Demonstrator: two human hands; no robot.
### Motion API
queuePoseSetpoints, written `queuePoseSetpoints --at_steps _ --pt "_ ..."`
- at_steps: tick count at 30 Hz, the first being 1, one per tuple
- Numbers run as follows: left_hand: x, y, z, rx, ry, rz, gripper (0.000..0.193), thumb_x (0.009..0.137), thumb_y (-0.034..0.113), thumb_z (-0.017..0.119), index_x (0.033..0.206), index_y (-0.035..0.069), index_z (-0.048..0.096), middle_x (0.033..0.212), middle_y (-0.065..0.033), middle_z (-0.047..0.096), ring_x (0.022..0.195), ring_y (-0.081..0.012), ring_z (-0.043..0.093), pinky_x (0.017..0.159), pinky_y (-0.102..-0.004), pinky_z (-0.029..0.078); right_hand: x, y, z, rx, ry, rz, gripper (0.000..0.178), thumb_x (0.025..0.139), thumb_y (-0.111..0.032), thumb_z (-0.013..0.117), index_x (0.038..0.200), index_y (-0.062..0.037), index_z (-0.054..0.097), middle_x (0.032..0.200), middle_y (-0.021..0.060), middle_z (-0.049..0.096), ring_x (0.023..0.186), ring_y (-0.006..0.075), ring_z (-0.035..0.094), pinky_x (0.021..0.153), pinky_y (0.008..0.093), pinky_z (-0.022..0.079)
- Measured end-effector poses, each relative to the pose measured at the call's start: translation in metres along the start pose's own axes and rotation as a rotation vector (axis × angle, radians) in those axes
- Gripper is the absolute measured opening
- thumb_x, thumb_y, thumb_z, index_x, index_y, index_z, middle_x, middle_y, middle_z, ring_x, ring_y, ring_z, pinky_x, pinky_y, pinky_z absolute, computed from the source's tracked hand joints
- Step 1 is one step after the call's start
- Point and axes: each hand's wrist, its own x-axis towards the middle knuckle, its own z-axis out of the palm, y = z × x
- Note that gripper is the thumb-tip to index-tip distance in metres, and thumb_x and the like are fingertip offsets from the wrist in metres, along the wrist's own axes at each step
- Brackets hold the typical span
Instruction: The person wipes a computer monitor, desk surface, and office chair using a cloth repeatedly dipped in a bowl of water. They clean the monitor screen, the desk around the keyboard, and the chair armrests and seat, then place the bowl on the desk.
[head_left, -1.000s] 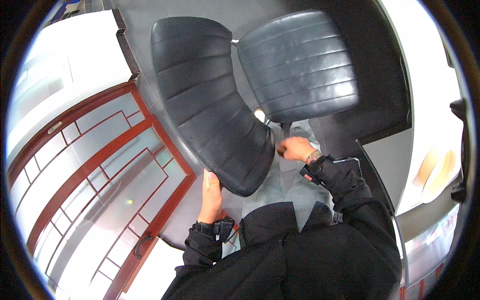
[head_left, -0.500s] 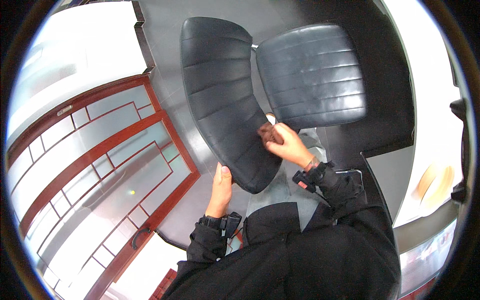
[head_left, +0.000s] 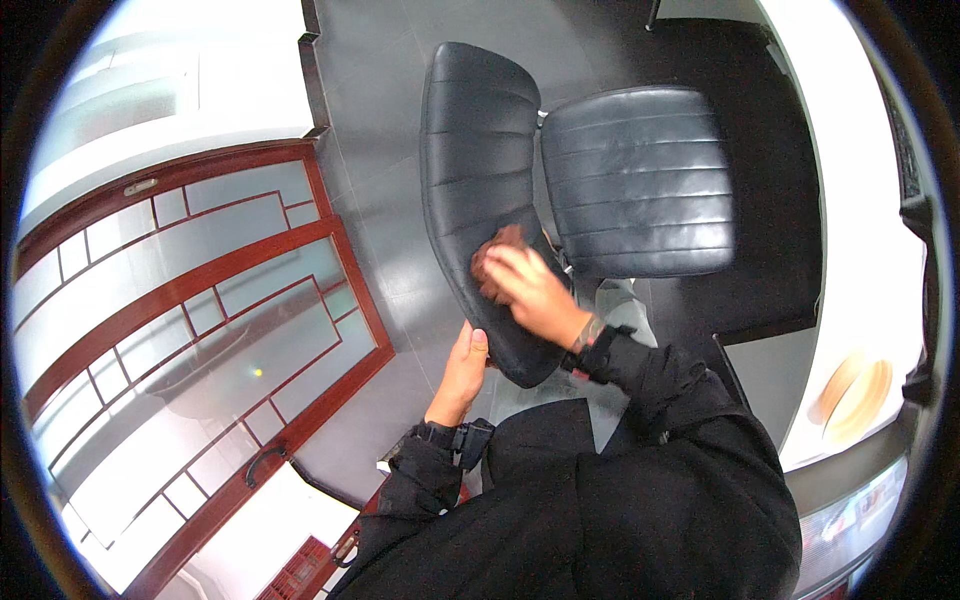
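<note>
A black padded chair stands before me, its ribbed backrest (head_left: 478, 150) on the left and its seat (head_left: 640, 185) on the right. Pressed against the front of the backrest is a brown cloth (head_left: 497, 262), held under the fingers of my right hand (head_left: 540, 297). My left hand (head_left: 464, 372) grips the backrest's left edge near its lower end, thumb on the front; its other fingers are hidden behind. Part of the cloth lies hidden under my right palm.
On the left is a red-framed glass door (head_left: 200, 300) with a dark handle (head_left: 266, 466). To the right runs a white desk (head_left: 850, 200) bearing a round, pale wooden object (head_left: 856, 395). Dark grey tiles (head_left: 375, 110) cover the floor.
My right hand has slid the brown cloth leftward across the backrest, from its right edge toward the middle. The chair sits further right in view; my left hand still grips its edge.
</note>
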Motion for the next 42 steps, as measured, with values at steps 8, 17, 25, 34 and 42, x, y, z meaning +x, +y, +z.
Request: queuePoseSetpoints --at_steps 8,17,25,34,42 --pt "0.018 0.009 -0.031 -0.06 -0.087 -0.063 0.046 0.086 0.028 0.065 0.121 0.001 0.05 0.102 -0.0037 0.06 0.083 -0.0109 0.055 0.074 -0.0261 0.045 -0.005 0.111 0.024 -0.143 0.027 0.408 0.03 0.078 -0.008 0.059 0.106 0.0027 0.053 0.113 0.021 0.051 0.102 0.0399 0.052 0.088 0.041 0.044" --pt "0.055 0.039 -0.078 -0.09 -0.2 -0.061 0.039 0.08 0.013 0.069 0.114 0.001 0.054 0.098 -0.0049 0.06 0.085 -0.0125 0.057 0.075 -0.0256 0.046 -0.044 0.2 0.052 0.485 -0.056 1.004 0.035 0.093 -0.027 0.049 0.118 -0.0025 0.054 0.094 0.0094 0.062 0.09 0.0185 0.056 0.08 0.0296 0.045" --pt "0.078 0.057 -0.069 -0.219 -0.097 0.029 0.048 0.084 0.013 0.065 0.124 -0.001 0.042 0.098 -0.0079 0.057 0.083 -0.0126 0.057 0.071 -0.0269 0.048 0.005 0.1 0.004 0.84 -0.098 0.963 0.026 0.093 -0.019 0.054 0.112 -0.0035 0.048 0.077 -0.0009 0.051 0.054 0.0071 0.044 0.047 0.0225 0.035" --pt "0.083 0.07 -0.067 -0.214 -0.113 -0.012 0.047 0.086 0.014 0.063 0.125 -0.001 0.042 0.104 -0.0091 0.06 0.091 -0.016 0.059 0.076 -0.0285 0.049 0.07 -0.03 -0.003 0.209 -0.183 0.218 0.031 0.071 -0.006 0.064 0.101 -0.0042 0.057 0.093 0.0123 0.055 0.088 0.0311 0.056 0.079 0.0381 0.046" --pt "0.074 0.077 -0.059 -0.238 -0.14 0.09 0.068 0.087 0.016 0.059 0.142 0.01 0.02 0.136 -0.0045 0.037 0.123 -0.0183 0.041 0.095 -0.0359 0.042 0.111 -0.022 -0.004 -0.031 -0.096 0.049 0.036 0.067 -0.005 0.066 0.102 -0.0065 0.058 0.103 0.0115 0.051 0.092 0.0332 0.048 0.081 0.0392 0.043"
